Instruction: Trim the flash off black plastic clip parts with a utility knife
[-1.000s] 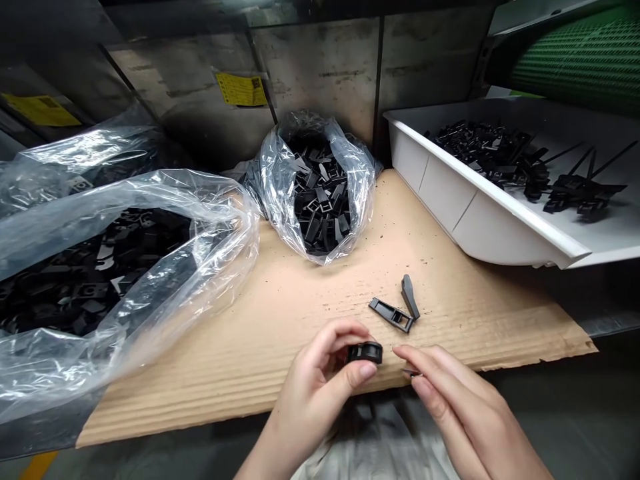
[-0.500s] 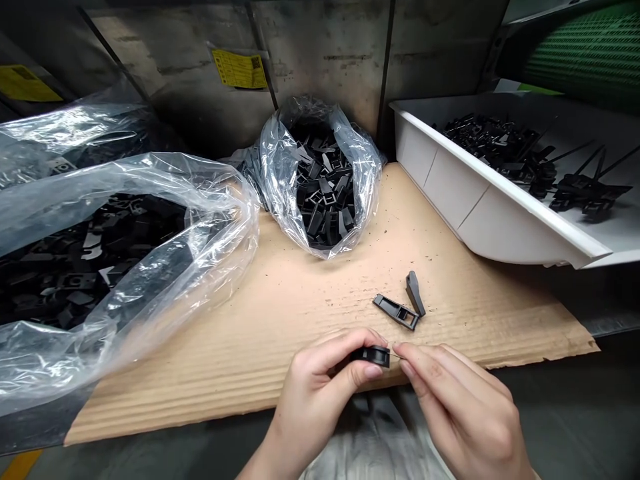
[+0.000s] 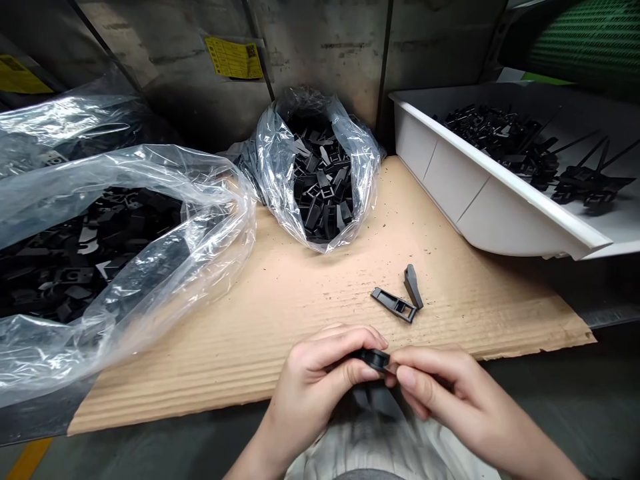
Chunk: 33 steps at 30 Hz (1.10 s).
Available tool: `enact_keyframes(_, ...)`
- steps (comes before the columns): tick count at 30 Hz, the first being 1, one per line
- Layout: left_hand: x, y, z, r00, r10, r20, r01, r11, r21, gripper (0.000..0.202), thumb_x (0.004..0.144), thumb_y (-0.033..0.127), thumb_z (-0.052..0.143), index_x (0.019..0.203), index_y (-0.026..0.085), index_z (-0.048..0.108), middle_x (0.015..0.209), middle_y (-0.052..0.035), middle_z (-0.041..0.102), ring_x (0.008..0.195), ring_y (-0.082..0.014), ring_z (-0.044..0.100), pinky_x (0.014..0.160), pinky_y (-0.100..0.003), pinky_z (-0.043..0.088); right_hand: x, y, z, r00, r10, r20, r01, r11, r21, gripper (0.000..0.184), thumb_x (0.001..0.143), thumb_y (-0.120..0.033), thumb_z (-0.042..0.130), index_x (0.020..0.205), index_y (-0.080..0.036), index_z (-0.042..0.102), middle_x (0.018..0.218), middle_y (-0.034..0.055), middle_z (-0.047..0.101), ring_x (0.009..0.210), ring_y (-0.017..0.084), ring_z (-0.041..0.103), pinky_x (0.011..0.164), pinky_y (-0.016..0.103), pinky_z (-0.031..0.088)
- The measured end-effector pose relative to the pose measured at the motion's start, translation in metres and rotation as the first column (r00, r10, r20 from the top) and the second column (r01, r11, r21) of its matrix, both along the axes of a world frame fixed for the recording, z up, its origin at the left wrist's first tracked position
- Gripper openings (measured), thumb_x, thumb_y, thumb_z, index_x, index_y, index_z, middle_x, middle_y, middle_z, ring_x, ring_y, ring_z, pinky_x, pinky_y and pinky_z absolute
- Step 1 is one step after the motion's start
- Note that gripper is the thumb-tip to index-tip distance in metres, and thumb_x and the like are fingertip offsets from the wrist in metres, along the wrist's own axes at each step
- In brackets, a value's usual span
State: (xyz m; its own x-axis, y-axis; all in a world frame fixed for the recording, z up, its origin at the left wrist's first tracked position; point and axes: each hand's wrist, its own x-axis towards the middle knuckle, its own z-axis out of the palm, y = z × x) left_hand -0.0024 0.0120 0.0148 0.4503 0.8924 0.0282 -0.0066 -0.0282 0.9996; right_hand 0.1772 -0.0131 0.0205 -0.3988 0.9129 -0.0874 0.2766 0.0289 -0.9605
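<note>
Left hand (image 3: 313,380) pinches the black plastic part (image 3: 374,360) firmly, steadying it for my right hand (image 3: 450,393) pinching its end.

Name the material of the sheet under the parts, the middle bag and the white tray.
The sheet looks like brown corrugated cardboard: matte, ribbed, with a torn front edge. The middle bag seems thin, clear plastic film, glossy and creased. The white tray looks like smooth moulded plastic, though the exact plastic cannot be told.

The left hand (image 3: 320,373) and right hand (image 3: 450,393) hide most of the black plastic part (image 3: 374,359), its shape unreadable.
</note>
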Motion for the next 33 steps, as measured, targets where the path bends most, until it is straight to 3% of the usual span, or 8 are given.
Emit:
enact_keyframes(3,0.000,0.000,-0.001,1.000,0.030,-0.008,-0.030,0.999,0.035,0.014,0.079,0.013,0.064,0.083,0.024,0.070,0.086,0.0024,0.068,0.085,-0.0156,0.062,0.079,-0.020,0.046,0.010,0.001,0.007,0.965,0.223,-0.138,-0.254,0.924,-0.286,0.029,0.088,-0.034,0.046,0.075,-0.017,0.064,0.049,-0.0062,0.043,0.042,0.006,0.034,0.041,0.017,0.029)
enact_keyframes(6,0.000,-0.001,-0.003,0.994,0.103,-0.036,-0.101,0.993,0.055,0.017,0.078,0.012,0.065,0.085,0.026,0.070,0.089,0.0034,0.070,0.089,-0.0152,0.062,0.081,-0.019,0.046,0.016,-0.006,0.010,0.946,0.257,-0.197,-0.307,0.906,-0.291,0.020,0.085,-0.029,0.052,0.084,-0.019,0.069,0.060,-0.0031,0.057,0.048,0.007,0.046,0.047,0.017,0.039)
enact_keyframes(9,-0.001,-0.005,-0.008,0.985,0.153,-0.078,-0.142,0.981,0.129,0.026,0.079,0.009,0.062,0.095,0.029,0.067,0.097,0.0039,0.069,0.093,-0.0145,0.062,0.082,-0.019,0.047,0.016,-0.017,0.003,0.980,-0.029,-0.195,0.015,0.997,-0.074,0.022,0.088,-0.022,0.048,0.101,-0.029,0.065,0.074,-0.0025,0.066,0.059,0.009,0.058,0.057,0.017,0.048)
enact_keyframes(12,-0.002,-0.008,-0.015,0.966,0.219,-0.140,-0.148,0.906,0.397,0.037,0.079,0.001,0.058,0.105,0.027,0.063,0.110,0.0009,0.065,0.102,-0.0141,0.060,0.090,-0.018,0.044,0.012,-0.023,-0.009,0.952,-0.297,-0.074,0.305,0.910,0.279,0.030,0.088,-0.013,0.046,0.107,-0.030,0.060,0.071,-0.0044,0.064,0.053,0.007,0.057,0.053,0.014,0.047)
enact_keyframes(15,-0.003,-0.011,-0.020,0.948,0.255,-0.190,-0.087,0.783,0.615,0.041,0.079,-0.003,0.055,0.111,0.022,0.061,0.115,-0.0028,0.064,0.104,-0.0147,0.060,0.092,-0.019,0.043,0.006,-0.023,-0.016,0.932,-0.352,0.090,0.276,0.848,0.452,0.020,0.086,-0.011,0.047,0.093,-0.022,0.061,0.065,-0.0033,0.061,0.051,0.008,0.057,0.051,0.016,0.046)
enact_keyframes(18,-0.003,-0.013,-0.021,0.933,0.272,-0.236,-0.043,0.734,0.677,0.042,0.079,-0.002,0.055,0.113,0.023,0.060,0.114,-0.0044,0.064,0.102,-0.0168,0.061,0.089,-0.023,0.047,0.002,-0.020,-0.015,0.934,-0.332,0.128,0.233,0.842,0.487,0.017,0.086,-0.011,0.045,0.083,-0.020,0.059,0.064,-0.0024,0.060,0.054,0.010,0.058,0.052,0.017,0.046)
enact_keyframes(27,-0.005,-0.011,-0.019,0.937,0.235,-0.259,0.017,0.709,0.705,0.036,0.081,0.002,0.054,0.111,0.021,0.061,0.111,-0.0069,0.067,0.098,-0.0191,0.063,0.085,-0.026,0.050,0.002,-0.014,-0.007,0.954,-0.206,0.216,0.109,0.915,0.389,0.022,0.088,-0.015,0.043,0.074,-0.020,0.059,0.063,-0.0019,0.061,0.056,0.011,0.059,0.052,0.019,0.046)
enact_keyframes(33,-0.004,-0.009,-0.019,0.952,0.190,-0.239,0.025,0.731,0.682,0.035,0.080,0.002,0.056,0.109,0.019,0.062,0.108,-0.0071,0.068,0.095,-0.0176,0.065,0.083,-0.022,0.050,0.013,-0.003,0.004,0.962,-0.007,0.274,-0.032,0.990,0.137,0.031,0.090,-0.023,0.041,0.065,-0.020,0.058,0.054,-0.0034,0.053,0.050,0.011,0.052,0.048,0.020,0.042)
